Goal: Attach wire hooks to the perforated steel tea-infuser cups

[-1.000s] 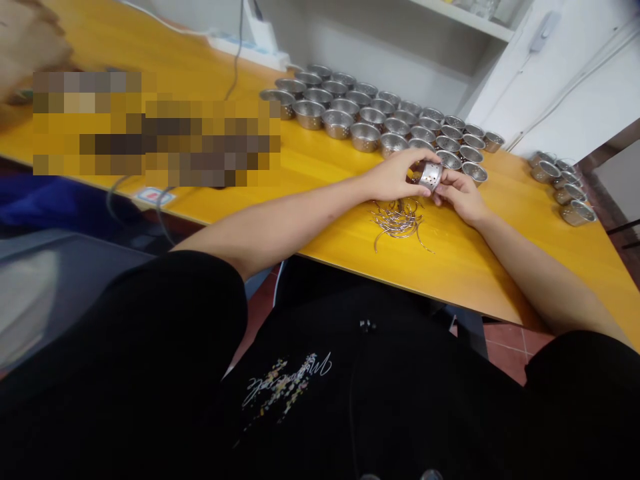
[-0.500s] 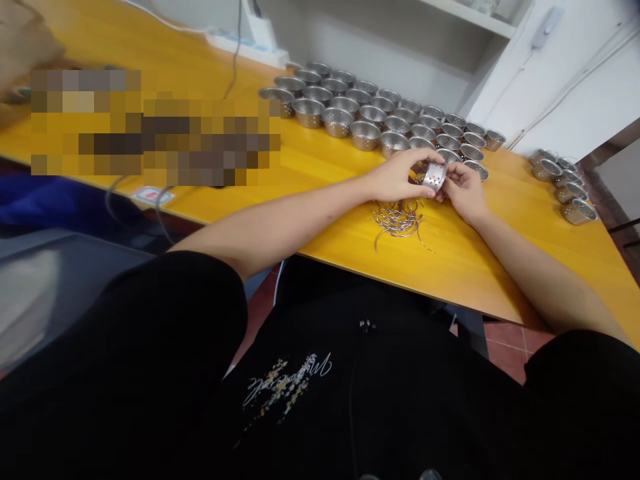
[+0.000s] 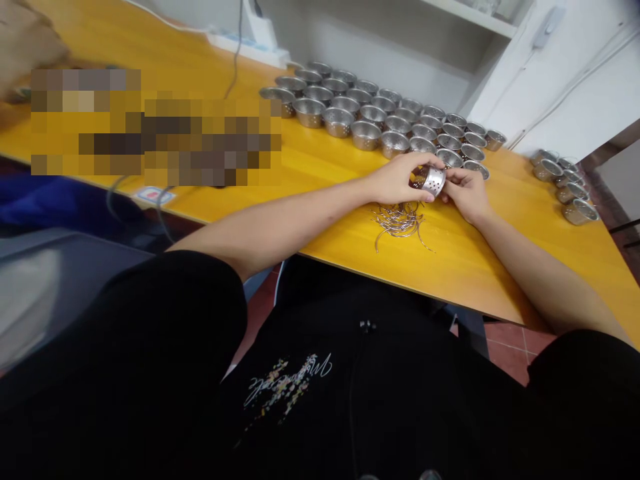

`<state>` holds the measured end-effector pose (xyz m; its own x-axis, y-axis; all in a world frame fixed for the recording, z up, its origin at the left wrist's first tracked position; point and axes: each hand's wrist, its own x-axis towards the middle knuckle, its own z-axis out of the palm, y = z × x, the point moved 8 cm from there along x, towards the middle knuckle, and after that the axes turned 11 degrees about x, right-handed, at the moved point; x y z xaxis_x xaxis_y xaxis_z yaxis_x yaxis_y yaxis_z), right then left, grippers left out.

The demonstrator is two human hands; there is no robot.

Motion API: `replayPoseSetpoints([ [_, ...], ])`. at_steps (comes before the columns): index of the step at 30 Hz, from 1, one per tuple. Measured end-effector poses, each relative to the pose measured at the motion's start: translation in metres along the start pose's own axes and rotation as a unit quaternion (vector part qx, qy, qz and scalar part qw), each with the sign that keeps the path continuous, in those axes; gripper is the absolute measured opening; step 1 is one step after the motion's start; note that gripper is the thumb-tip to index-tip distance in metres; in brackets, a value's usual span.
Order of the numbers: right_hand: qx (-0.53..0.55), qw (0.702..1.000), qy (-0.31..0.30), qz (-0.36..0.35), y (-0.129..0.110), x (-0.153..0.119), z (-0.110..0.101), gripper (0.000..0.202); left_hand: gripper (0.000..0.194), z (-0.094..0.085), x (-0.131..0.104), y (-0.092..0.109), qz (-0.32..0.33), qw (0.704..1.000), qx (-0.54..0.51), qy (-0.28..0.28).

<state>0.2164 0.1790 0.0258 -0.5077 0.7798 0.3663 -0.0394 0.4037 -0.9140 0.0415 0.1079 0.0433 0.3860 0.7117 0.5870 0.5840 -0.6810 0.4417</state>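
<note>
My left hand (image 3: 403, 179) holds a small perforated metal cup (image 3: 433, 182), fingers and thumb round its side, the cup tipped over sideways. At the cup's right end is my right hand (image 3: 466, 192), its fingers pinched together; whatever they grip is too small to make out. A loose pile of thin curved metal wires (image 3: 399, 221) lies on the yellow table (image 3: 330, 230) just below my left hand. Rows of similar metal cups (image 3: 366, 135) stand upright beyond both hands.
Several more cups (image 3: 580, 211) are grouped at the table's right side. A power strip (image 3: 247, 48) with cables lies along the back edge. The left part of the table is partly pixelated. A brown bag (image 3: 27, 50) sits at the far left.
The fingers of my right hand have shifted slightly at the cup's end. The cup has turned a little in my left hand. The wire pile looks the same.
</note>
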Motion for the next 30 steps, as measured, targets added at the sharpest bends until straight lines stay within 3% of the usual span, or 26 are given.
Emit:
replayPoseSetpoints([
  [21, 0.04, 0.998, -0.03, 0.043, 0.003, 0.0, -0.001, 0.057, 0.073, 0.0, 0.0, 0.006, 0.016, 1.0, 0.02, 0.006],
  [30, 0.013, 0.997, -0.047, 0.055, -0.009, -0.006, 0.011, 0.045, 0.072, -0.005, 0.0, 0.003, -0.004, 0.999, 0.043, 0.005],
])
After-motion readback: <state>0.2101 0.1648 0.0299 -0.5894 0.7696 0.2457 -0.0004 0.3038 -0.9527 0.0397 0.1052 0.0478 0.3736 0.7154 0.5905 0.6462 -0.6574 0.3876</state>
